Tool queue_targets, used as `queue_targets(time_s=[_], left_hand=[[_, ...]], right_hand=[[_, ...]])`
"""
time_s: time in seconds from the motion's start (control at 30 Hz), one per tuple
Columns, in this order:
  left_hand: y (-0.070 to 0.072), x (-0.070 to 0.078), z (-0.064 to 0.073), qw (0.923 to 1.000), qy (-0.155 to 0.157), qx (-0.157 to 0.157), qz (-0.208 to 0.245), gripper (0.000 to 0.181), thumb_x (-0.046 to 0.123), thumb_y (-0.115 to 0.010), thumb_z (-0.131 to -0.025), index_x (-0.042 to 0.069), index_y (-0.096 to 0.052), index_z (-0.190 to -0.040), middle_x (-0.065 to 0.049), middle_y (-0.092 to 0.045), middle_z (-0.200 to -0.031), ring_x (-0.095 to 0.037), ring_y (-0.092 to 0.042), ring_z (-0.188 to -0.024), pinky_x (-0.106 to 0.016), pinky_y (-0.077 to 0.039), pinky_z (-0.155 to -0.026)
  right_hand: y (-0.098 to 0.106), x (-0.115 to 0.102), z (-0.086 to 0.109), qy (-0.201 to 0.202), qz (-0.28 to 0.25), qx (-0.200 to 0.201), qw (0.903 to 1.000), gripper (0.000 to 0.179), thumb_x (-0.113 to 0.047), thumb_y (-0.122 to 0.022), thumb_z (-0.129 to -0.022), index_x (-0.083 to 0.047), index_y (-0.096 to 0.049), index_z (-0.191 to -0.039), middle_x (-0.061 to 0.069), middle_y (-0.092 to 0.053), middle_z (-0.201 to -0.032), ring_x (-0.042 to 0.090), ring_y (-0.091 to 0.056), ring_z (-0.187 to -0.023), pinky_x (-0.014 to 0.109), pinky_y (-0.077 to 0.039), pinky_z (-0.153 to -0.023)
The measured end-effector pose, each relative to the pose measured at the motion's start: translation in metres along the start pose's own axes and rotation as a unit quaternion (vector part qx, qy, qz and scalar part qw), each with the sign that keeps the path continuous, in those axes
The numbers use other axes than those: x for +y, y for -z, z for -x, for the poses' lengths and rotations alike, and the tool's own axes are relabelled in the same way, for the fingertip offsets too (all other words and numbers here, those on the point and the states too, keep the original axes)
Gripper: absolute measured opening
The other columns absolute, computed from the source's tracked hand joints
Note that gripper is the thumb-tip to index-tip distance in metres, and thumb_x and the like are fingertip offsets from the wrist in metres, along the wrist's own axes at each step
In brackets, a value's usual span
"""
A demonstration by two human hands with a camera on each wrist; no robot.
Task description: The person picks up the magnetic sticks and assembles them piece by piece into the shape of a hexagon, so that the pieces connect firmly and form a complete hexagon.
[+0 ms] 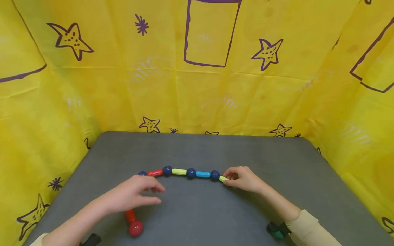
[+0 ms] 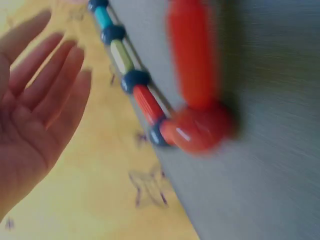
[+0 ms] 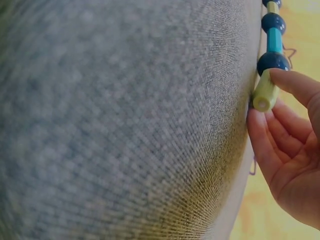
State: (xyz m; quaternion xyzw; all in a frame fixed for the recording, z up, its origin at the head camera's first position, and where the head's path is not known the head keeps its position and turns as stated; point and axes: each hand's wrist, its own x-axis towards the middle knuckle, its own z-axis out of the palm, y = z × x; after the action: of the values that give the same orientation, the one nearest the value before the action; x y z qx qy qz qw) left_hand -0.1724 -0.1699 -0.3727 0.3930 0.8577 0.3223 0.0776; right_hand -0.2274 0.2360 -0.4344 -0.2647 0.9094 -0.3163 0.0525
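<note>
A row of dark blue balls [image 1: 191,173] joined by short coloured rods runs across the table. Its pieces include a red rod [image 1: 155,173] and a light blue rod [image 1: 203,174]. At its right end my right hand [image 1: 243,179] pinches a yellow-green rod [image 3: 266,92] between thumb and fingers, the rod's inner end against a dark blue ball [image 3: 273,62]. My left hand [image 1: 135,193] hovers over the left bend, fingers spread loosely, holding nothing and hiding part of the row. Nearer the front, a red ball [image 1: 135,228] with a red rod [image 2: 192,55] shows below this hand.
The dark grey table [image 1: 197,212] has a rounded far edge. Yellow cloth [image 1: 166,95] printed with purple stars hangs behind it and along both sides. Dark straps show at both wrists, near the sleeves [image 1: 303,225].
</note>
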Motion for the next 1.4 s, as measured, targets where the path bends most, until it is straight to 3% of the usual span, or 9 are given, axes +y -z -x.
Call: queue_targets(time_s=[0.17,0.23,0.33,0.57,0.8,1.03,1.2,1.33,1.4], left_hand=[[-0.002,-0.007,0.059,0.9972,0.058,-0.044,-0.018,0.037,0.048,-0.068,-0.087,0.023,-0.07,-0.113,0.014,-0.063,-0.107,-0.006,-0.058,-0.092,-0.028,-0.052,-0.076],[-0.007,-0.013,0.069,0.9953,0.073,-0.051,-0.038,0.04,0.053,-0.066,-0.087,0.025,-0.069,-0.115,0.014,-0.062,-0.112,-0.007,-0.057,-0.099,-0.03,-0.052,-0.08],[-0.014,-0.021,0.074,0.9956,0.053,-0.051,-0.057,0.04,0.053,-0.064,-0.088,0.027,-0.069,-0.118,0.013,-0.061,-0.117,-0.011,-0.056,-0.108,-0.031,-0.052,-0.084],[-0.029,-0.027,0.071,0.9985,-0.016,-0.03,-0.043,0.035,0.043,-0.066,-0.09,0.025,-0.069,-0.12,0.014,-0.064,-0.115,-0.013,-0.056,-0.108,-0.03,-0.052,-0.083],[-0.041,-0.011,0.05,0.9981,0.036,-0.049,-0.005,0.035,0.049,-0.063,-0.09,0.031,-0.068,-0.12,0.021,-0.062,-0.111,-0.006,-0.056,-0.103,-0.028,-0.052,-0.082],[-0.054,0.0,0.028,0.9983,0.031,-0.046,-0.02,0.035,0.051,-0.062,-0.09,0.031,-0.069,-0.118,0.022,-0.061,-0.108,-0.002,-0.055,-0.1,-0.028,-0.051,-0.08],[-0.058,0.003,0.024,0.998,0.041,-0.042,-0.025,0.035,0.052,-0.063,-0.089,0.031,-0.069,-0.117,0.023,-0.062,-0.108,-0.002,-0.055,-0.1,-0.028,-0.052,-0.078],[-0.06,0.004,0.024,0.9977,0.043,-0.039,-0.035,0.036,0.053,-0.062,-0.089,0.032,-0.069,-0.117,0.023,-0.062,-0.108,-0.002,-0.056,-0.1,-0.03,-0.051,-0.08],[-0.06,0.004,0.024,0.9976,0.038,-0.034,-0.047,0.036,0.054,-0.062,-0.09,0.033,-0.069,-0.117,0.023,-0.062,-0.109,-0.002,-0.057,-0.101,-0.034,-0.049,-0.082]], right_hand=[[0.004,0.003,0.005,-0.01,-0.004,0.0,0.9999,0.014,-0.029,-0.075,-0.087,-0.018,-0.072,-0.094,-0.012,-0.063,-0.078,0.005,-0.056,-0.07,0.025,-0.048,-0.063],[0.005,0.004,0.007,-0.015,-0.004,0.004,0.9999,0.013,-0.029,-0.074,-0.087,-0.018,-0.072,-0.094,-0.011,-0.063,-0.078,0.006,-0.056,-0.07,0.025,-0.048,-0.063],[0.006,0.005,0.009,-0.017,-0.008,0.007,0.9998,0.012,-0.028,-0.074,-0.088,-0.018,-0.072,-0.094,-0.011,-0.063,-0.079,0.006,-0.057,-0.07,0.025,-0.048,-0.064],[0.003,0.003,0.009,-0.035,-0.022,0.012,0.9991,0.011,-0.031,-0.074,-0.087,-0.021,-0.073,-0.093,-0.012,-0.064,-0.078,0.007,-0.058,-0.07,0.025,-0.049,-0.064],[0.002,0.002,0.015,-0.083,-0.032,0.026,0.9957,0.012,-0.032,-0.075,-0.086,-0.021,-0.072,-0.089,-0.01,-0.064,-0.076,0.009,-0.058,-0.069,0.025,-0.048,-0.062],[0.0,-0.004,0.023,-0.118,-0.035,0.042,0.9916,0.017,-0.032,-0.075,-0.085,-0.017,-0.072,-0.091,-0.008,-0.064,-0.074,0.011,-0.058,-0.066,0.025,-0.047,-0.059],[-0.01,-0.016,0.026,-0.145,-0.112,0.037,0.9824,0.028,-0.026,-0.076,-0.086,-0.006,-0.069,-0.104,-0.001,-0.066,-0.076,0.014,-0.063,-0.065,0.026,-0.053,-0.06],[-0.016,-0.023,0.029,-0.137,-0.176,0.021,0.9746,0.043,-0.023,-0.074,-0.088,0.004,-0.059,-0.117,0.005,-0.067,-0.079,0.018,-0.066,-0.065,0.03,-0.056,-0.061],[-0.015,-0.022,0.03,-0.104,-0.147,0.017,0.9835,0.041,-0.023,-0.071,-0.09,0.002,-0.058,-0.119,0.001,-0.066,-0.08,0.015,-0.065,-0.065,0.028,-0.055,-0.061]])
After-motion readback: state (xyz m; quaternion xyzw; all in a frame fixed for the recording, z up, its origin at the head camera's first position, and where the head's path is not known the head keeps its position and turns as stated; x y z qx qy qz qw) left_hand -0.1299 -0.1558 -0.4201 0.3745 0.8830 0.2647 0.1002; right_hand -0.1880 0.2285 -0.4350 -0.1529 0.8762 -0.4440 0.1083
